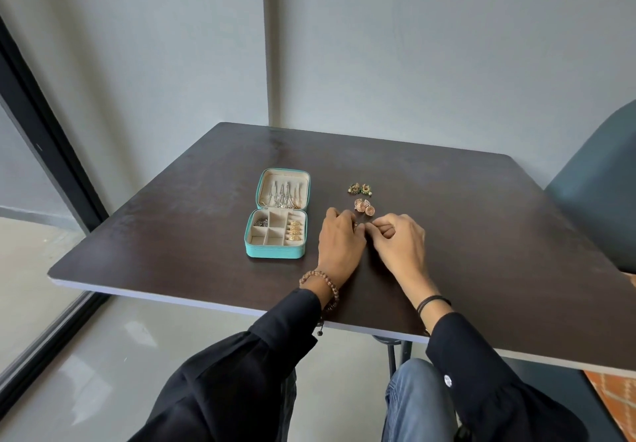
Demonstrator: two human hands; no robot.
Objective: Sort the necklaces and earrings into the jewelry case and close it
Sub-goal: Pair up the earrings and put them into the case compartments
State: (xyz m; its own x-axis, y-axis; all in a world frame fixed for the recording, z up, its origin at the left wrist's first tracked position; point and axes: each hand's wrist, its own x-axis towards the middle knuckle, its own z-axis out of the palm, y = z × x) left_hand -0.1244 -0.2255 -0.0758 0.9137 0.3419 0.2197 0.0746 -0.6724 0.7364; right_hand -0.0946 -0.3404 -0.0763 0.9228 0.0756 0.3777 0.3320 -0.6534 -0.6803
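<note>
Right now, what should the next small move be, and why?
Probably carry the small piece that the left hand and right hand pinch into an empty compartment of the open teal case; the green earrings and rose-gold earrings wait on the table.

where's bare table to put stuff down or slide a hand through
Bare table left of the case, along the far edge, and right of the right hand. Crowded between case, green earrings and gold earrings, where it and the left hand pinch a small piece.
</note>
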